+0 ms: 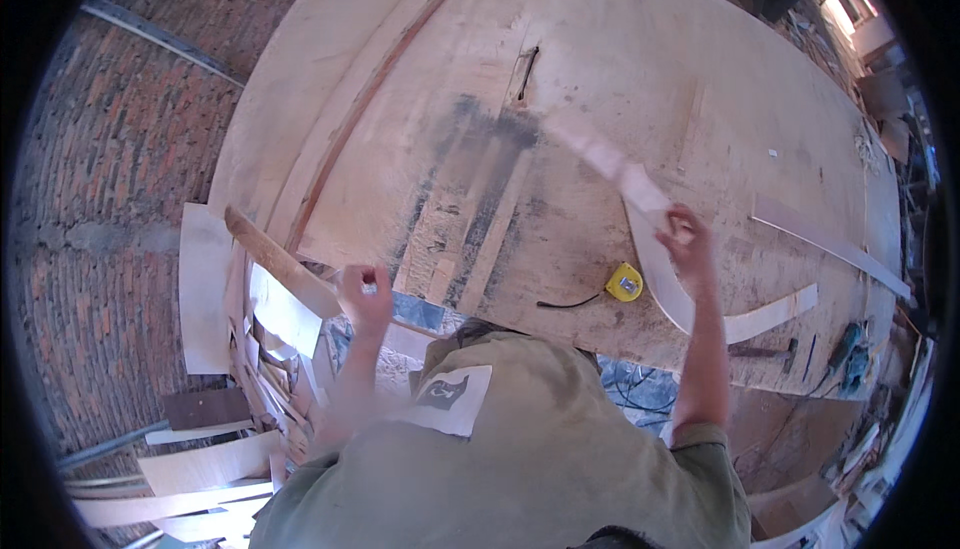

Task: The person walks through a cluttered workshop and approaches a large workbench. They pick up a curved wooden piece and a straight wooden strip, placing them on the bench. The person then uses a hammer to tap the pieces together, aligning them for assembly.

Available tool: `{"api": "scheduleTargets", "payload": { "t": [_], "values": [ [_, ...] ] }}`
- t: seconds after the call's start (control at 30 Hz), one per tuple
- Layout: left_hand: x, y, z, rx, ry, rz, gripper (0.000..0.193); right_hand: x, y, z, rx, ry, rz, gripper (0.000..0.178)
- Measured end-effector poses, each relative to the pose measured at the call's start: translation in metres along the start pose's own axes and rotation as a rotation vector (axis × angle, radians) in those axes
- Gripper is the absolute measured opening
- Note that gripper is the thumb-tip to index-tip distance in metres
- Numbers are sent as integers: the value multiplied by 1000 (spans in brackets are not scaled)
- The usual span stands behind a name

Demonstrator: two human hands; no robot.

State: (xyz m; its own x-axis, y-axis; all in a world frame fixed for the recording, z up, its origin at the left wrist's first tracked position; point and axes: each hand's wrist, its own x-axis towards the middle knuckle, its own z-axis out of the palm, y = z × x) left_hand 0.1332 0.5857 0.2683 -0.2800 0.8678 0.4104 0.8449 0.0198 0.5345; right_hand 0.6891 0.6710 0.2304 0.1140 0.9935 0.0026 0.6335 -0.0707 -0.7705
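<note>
My right hand (688, 239) is over the right part of the workbench (590, 239), thumb and fingers pinched at the edge of a pale thin wood strip (605, 157). The strip's far end reaches toward the bench's middle and is smeared by motion. Below that hand, a curved wood strip (660, 274) lies on the bench; whether both are one piece I cannot tell. My left hand (367, 299) is curled at the bench's near left edge. Beside it ends a brown wood strip (280, 261); whether the fingers hold anything is hidden. A yellow tape measure (625, 283) lies between my hands.
A long curved wood piece (350, 114) crosses the bench's left side. A hammer (785, 352) and a green power tool (853, 364) lie at the right near edge. Offcuts (210, 459) pile up at the lower left, by a brick wall (110, 169). A straight strip (830, 246) lies right.
</note>
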Motion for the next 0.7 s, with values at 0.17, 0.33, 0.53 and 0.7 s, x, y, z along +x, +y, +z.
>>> {"api": "scheduleTargets", "payload": {
  "t": [0.17,0.33,0.53,0.7],
  "values": [
    [109,-66,17,-15,27,75,10,31,-86,113,-204,-124,-235,46],
    [181,-92,66,-100,-91,140,18,81,-99,169,-312,-126,-247,39],
    [224,-75,138,-206,-368,260,48,124,-87,185,-321,-111,-226,37],
    [247,-39,186,-143,-663,341,67,144,-80,187,-315,-143,-133,40]
  ]
}}
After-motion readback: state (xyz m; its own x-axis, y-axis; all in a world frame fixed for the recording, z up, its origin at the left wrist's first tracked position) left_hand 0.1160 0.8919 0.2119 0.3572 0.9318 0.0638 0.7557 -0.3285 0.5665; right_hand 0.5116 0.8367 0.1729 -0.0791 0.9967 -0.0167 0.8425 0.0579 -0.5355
